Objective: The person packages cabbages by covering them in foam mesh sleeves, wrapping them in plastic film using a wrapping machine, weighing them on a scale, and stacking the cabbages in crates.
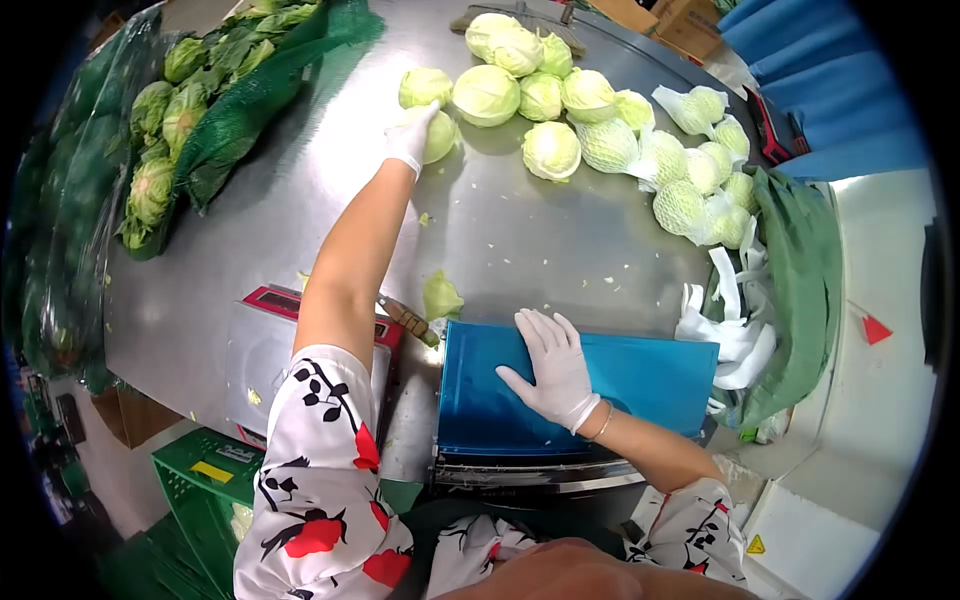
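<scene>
At the end of my outstretched arm, my left hand (411, 136), in a white glove, grips the side of a pale green cabbage (439, 138); some of its fingers are hidden. Another cabbage (425, 87) sits just beyond that hand, and a larger cabbage (486, 96) lies to its right. My right hand (556, 374), also gloved, is spread with its palm down on the blue top (640, 385) of a machine in front of me. It holds nothing. Near the machine's left corner are a knife handle (405, 318) and a loose leaf (441, 296).
Several cabbages in white foam nets (688, 208) lie at the right, near empty white nets (735, 345) in a green bag (800, 290). A green mesh sack (240, 120) of cabbages is at the left. A red-edged scale (265, 350) lies under my left arm on the metal table (530, 245).
</scene>
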Demonstrator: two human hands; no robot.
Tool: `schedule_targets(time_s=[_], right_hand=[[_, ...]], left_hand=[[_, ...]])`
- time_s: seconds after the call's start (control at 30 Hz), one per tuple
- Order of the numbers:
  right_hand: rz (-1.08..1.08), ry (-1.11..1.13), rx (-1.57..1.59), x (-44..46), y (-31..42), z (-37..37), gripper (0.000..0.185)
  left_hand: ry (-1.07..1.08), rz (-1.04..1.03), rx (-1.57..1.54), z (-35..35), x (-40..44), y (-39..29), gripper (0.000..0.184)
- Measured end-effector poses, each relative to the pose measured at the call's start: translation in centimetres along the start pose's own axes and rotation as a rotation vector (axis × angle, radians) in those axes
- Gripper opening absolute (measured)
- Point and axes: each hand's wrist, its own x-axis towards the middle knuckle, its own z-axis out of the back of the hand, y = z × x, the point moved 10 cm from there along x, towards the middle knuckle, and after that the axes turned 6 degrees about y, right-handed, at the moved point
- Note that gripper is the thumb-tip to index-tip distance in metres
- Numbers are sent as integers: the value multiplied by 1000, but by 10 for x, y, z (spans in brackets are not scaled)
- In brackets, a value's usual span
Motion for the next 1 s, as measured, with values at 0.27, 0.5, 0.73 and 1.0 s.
schedule_targets(time_s=[0.27, 0.5, 0.73, 1.0], right_hand=[[14, -36, 0, -3, 1, 1, 72], [44, -94, -61, -7, 5, 1, 71], [68, -132, -20, -8, 6, 2, 68], [131, -297, 27, 156, -20, 62, 63]], left_hand=[[607, 14, -213, 38, -98, -1, 58], [308, -360, 346, 197, -292, -37, 74], [213, -327, 633, 286, -363, 22, 86], [-52, -301, 355, 349, -404, -6, 72]])
